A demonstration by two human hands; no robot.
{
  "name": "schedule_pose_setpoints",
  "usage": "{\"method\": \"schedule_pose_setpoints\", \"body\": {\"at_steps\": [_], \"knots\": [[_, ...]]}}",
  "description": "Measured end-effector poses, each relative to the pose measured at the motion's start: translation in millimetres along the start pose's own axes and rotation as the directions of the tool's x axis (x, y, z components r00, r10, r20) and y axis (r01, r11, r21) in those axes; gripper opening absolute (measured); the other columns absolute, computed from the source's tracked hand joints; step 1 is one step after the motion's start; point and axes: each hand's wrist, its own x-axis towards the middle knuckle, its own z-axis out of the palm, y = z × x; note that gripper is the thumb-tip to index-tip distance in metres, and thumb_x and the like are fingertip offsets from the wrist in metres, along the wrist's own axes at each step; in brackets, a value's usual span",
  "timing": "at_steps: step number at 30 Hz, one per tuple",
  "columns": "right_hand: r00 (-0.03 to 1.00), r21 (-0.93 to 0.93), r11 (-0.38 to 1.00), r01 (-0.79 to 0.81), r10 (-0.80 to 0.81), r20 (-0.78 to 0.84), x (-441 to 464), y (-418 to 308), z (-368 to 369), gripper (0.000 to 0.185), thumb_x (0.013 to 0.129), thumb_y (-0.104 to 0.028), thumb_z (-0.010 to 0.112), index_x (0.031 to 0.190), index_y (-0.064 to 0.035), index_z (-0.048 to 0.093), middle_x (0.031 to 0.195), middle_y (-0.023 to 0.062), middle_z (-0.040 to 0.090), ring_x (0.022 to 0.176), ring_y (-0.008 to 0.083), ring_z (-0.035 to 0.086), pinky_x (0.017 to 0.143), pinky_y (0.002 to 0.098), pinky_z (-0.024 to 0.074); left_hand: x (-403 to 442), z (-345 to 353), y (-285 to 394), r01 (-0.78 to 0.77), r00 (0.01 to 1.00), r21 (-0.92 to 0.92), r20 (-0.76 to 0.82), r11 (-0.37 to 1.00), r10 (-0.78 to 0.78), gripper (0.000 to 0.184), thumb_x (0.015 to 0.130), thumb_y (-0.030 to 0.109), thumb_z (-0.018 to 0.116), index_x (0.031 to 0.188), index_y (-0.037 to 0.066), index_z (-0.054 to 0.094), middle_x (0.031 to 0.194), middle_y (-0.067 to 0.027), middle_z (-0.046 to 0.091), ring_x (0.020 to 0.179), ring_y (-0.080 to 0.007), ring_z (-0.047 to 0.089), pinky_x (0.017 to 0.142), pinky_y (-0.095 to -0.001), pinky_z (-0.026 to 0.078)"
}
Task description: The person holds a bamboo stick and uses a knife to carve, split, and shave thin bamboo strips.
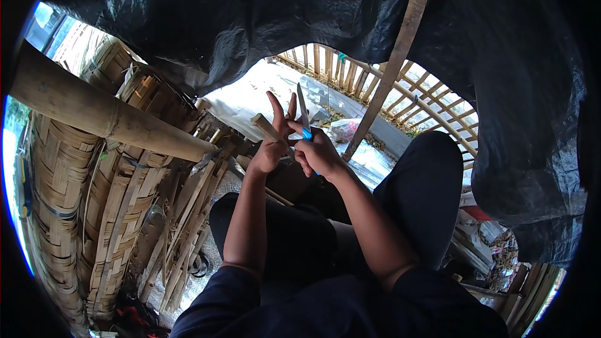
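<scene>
A short wooden or bamboo stick [265,126] lies across the palm of my left hand [272,150], under the thumb, while two of that hand's fingers stretch upward. Beside it, my right hand [318,153] is closed round the blue handle of a knife [303,109], whose blade points up. The two hands meet above my lap, and the stick's lower end is partly hidden between them.
Woven bamboo baskets [59,194] and split bamboo strips [188,231] are at the left, below a thick bamboo pole [106,116]. Black plastic sheeting [250,6] hangs overhead and at the right. A slatted bamboo fence [413,91] stands beyond a slanting wooden post [394,56].
</scene>
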Motion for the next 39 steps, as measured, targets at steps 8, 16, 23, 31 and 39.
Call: {"method": "schedule_pose_setpoints", "body": {"at_steps": [8,16,23,31,39], "knots": [[0.999,0.021,0.999,0.045,-0.046,0.016,0,1,2,0.066,0.071,-0.007,0.039,0.136,0.0054,0.034,0.049,0.0063,0.049,0.036,0.0144,0.048,0.039,0.0276,0.0436,-1,-8,1,0.075,0.997,0.062,-0.003,0.995,-0.075,0.11,0.054,0.019,0.04,0.137,0.021,-0.031,0.151,-0.0236,0.002,0.109,-0.0207,0.055,0.108,-0.0433,0.026],[0.999,0.033,0.998,0.048,-0.047,-0.008,1,7,-5,0.057,0.073,-0.006,0.039,0.128,0.004,0.046,0.049,0.0071,0.05,0.037,0.0143,0.049,0.039,0.0272,0.0436,-3,-8,10,0.047,0.993,-0.135,-0.102,0.99,-0.061,0.101,0.066,0.018,0.041,0.137,0.032,-0.03,0.152,-0.0179,-0.005,0.132,-0.0421,0.028,0.103,-0.0503,0.034],[0.906,0.193,0.97,-0.148,0.211,-0.366,2,23,-16,0.033,0.085,-0.01,0.038,0.112,0.0003,0.054,0.057,0.0069,0.052,0.04,0.0136,0.048,0.04,0.0295,0.0445,-1,-18,19,0.088,0.928,-0.039,-0.36,0.995,-0.097,0.055,0.095,0.015,0.041,0.145,0.012,0.017,0.13,-0.0124,0.048,0.092,-0.0176,0.059,0.05,-0.018,0.037],[0.825,0.059,0.971,-0.232,0.228,-0.517,8,44,-22,0.022,0.092,-0.014,0.04,0.105,-0.006,0.056,0.06,0.002,0.045,0.038,0.0084,0.036,0.036,0.0274,0.0354,-4,-20,19,0.081,0.937,0.0,-0.34,0.997,-0.076,0.044,0.093,0.03,0.05,0.129,0.005,0.046,0.11,-0.0044,0.056,0.069,-0.005,0.034,0.056,-0.0177,0.028],[0.802,0.117,0.97,-0.211,0.24,-0.546,9,43,-20,0.021,0.091,-0.015,0.042,0.099,-0.0035,0.058,0.057,0.0013,0.044,0.038,0.0087,0.036,0.036,0.0274,0.0347,-7,-18,15,-0.001,0.939,0.106,-0.341,0.994,0.037,0.037,0.097,0.033,0.043,0.104,0.002,0.062,0.114,-0.006,0.053,0.077,-0.0053,0.038,0.06,-0.0202,0.033]]}}
